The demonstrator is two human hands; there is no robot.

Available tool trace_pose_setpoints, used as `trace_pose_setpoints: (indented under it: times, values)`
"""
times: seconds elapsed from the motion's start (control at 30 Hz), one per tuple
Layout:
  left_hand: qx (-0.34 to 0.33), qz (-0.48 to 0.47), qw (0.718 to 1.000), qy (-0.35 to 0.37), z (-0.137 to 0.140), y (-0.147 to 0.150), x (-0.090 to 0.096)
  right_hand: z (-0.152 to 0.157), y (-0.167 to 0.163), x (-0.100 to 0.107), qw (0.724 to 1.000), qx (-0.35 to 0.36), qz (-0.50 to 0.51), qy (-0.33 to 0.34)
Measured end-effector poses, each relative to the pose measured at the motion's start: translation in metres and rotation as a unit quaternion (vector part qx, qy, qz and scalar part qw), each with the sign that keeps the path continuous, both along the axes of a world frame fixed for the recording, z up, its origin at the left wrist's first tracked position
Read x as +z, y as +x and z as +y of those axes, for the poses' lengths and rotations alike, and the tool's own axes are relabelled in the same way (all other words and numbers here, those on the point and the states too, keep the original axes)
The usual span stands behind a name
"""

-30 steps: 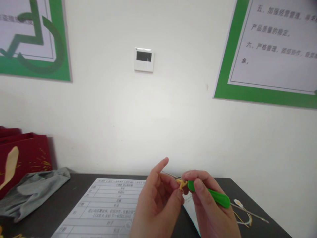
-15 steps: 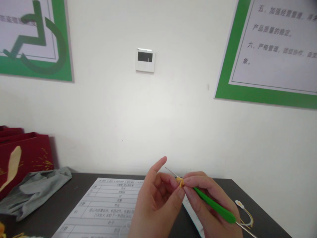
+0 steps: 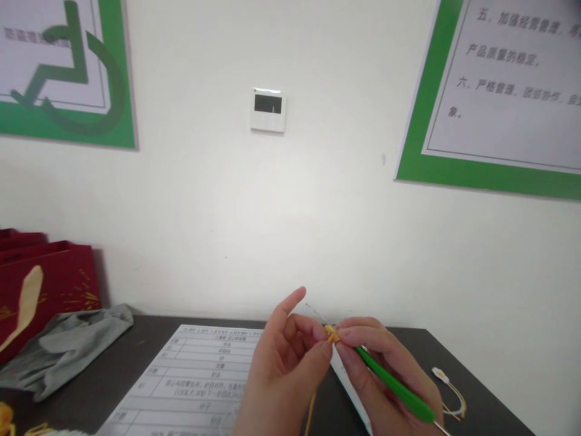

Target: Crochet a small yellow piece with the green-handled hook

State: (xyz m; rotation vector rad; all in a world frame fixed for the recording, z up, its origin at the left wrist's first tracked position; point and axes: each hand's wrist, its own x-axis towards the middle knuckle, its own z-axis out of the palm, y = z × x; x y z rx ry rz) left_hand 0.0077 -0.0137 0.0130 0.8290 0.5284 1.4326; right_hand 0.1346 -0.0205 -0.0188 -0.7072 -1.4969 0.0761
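Note:
My left hand (image 3: 290,363) pinches a small piece of yellow crochet work (image 3: 331,333) between thumb and a fingertip, its index finger raised. A strand of yellow yarn (image 3: 310,415) hangs down beside that palm. In my right hand (image 3: 385,369) lies a crochet hook (image 3: 394,383) with a green handle. Its thin metal shaft passes through the yellow piece, and the tip points up and left beyond it. The right thumb and fingertips also touch the right side of the piece. The exact stitches are too small to make out.
A printed sheet (image 3: 181,381) lies on the dark table (image 3: 458,363), left of my hands. At the right is a small white-and-yellow crocheted flower (image 3: 439,374) with trailing strands. Grey cloth (image 3: 77,345), red bags (image 3: 49,278) and yellow yarn (image 3: 6,418) sit left. A wall stands behind.
The yellow piece shows more between my fingertips, and a yellow strand now appears below my left hand. The hook has shifted slightly right. The view has moved a little.

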Motion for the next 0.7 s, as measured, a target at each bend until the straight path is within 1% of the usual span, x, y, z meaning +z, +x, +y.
trace_pose_setpoints:
  times: [0.23,0.4,0.47,0.53,0.6,0.63,0.67,0.7]
  values:
    - [-0.014,0.002,1.000,-0.003,0.000,0.000,0.000,-0.003,-0.015,-0.001,0.995,-0.016,0.100,-0.004]
    - [-0.062,0.014,0.998,-0.015,0.003,-0.002,-0.003,-0.002,-0.019,-0.004,0.993,-0.026,0.114,0.008]
    - [-0.063,0.023,0.998,-0.015,0.003,0.002,-0.004,-0.001,-0.015,-0.003,0.993,-0.038,0.108,0.008]
    - [-0.018,0.031,0.999,-0.011,0.000,0.010,-0.007,0.001,-0.009,-0.001,0.994,-0.042,0.104,-0.001]
    - [0.087,0.046,0.995,-0.011,-0.008,0.017,-0.015,0.002,-0.004,0.002,0.993,-0.036,0.115,-0.017]
    - [0.124,0.050,0.991,-0.010,-0.014,0.019,-0.021,0.002,-0.002,0.003,0.992,-0.033,0.122,-0.028]
    - [0.146,0.038,0.988,-0.001,-0.022,0.019,-0.030,0.003,0.000,0.002,0.990,-0.029,0.130,-0.043]
    - [0.132,0.017,0.991,0.019,-0.032,0.017,-0.040,0.003,0.000,0.001,0.989,-0.026,0.135,-0.060]
